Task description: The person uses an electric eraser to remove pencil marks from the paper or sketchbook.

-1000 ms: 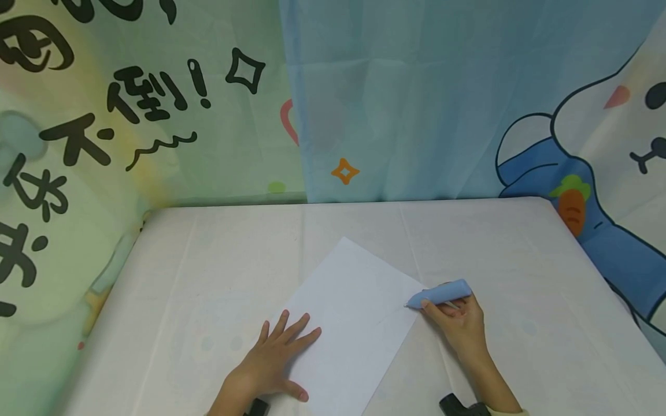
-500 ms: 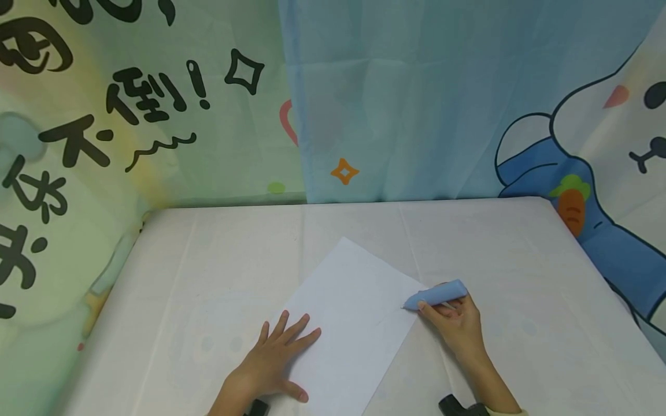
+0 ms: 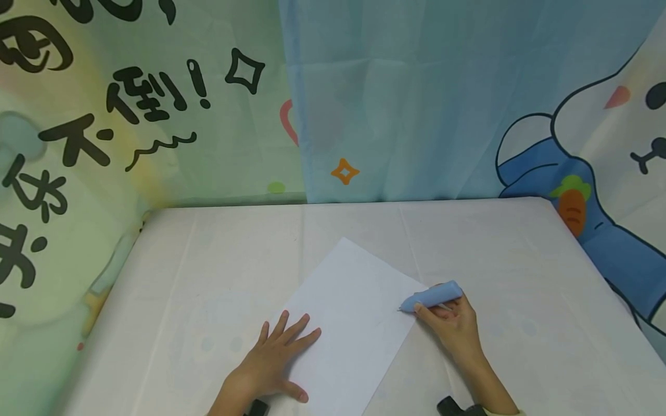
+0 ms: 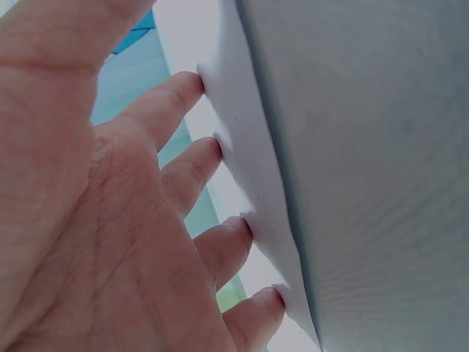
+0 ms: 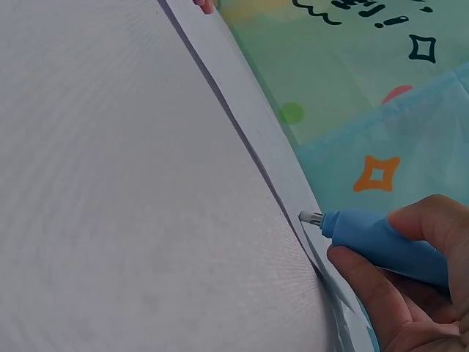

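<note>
Right hand (image 3: 456, 325) pinched blue pen (image 3: 433, 295); left hand (image 3: 274, 358) lay spread at eight o'clock on paper (image 3: 356, 323).
Left wrist view alone showed its palm (image 4: 121, 249); the pen had shifted towards eight o'clock.

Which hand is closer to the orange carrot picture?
The right hand. It holds the blue pen, and the carrot picture is farther back, off to its right. The left hand is farther away, at the paper's left side.
</note>
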Motion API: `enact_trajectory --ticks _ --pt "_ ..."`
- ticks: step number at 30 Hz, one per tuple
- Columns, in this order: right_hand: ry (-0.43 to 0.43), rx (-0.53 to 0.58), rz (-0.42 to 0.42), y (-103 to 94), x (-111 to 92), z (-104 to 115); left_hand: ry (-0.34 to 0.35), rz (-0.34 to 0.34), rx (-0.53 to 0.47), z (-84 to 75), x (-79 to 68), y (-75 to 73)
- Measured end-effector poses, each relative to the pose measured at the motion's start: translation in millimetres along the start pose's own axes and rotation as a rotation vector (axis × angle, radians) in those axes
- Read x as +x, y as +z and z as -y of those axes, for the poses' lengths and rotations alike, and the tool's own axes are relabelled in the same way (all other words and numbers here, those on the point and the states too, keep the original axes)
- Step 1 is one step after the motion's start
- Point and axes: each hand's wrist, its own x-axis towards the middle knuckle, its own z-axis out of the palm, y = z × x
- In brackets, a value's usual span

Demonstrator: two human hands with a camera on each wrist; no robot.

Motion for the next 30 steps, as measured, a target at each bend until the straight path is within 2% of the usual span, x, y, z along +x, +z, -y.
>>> enact_trajectory --ticks 7,16,24,30 --pt "-0.011 -0.029 0.005 1.1 -0.1 -0.5 -0.004 0.004 -0.005 -0.9 0.3 -0.2" --pt "-0.026 0.010 -0.005 0.9 0.7 -2.2 -0.003 0.000 0.003 -0.3 0.3 0.0" --pt "-0.033 -0.024 -0.021 -1.3 1.3 -2.6 0.000 -0.001 0.005 0.2 0.8 0.4" --pt "-0.027 0.003 -0.038 -3.0 1.7 -1.8 -0.001 0.002 0.021 0.5 1.2 0.2"
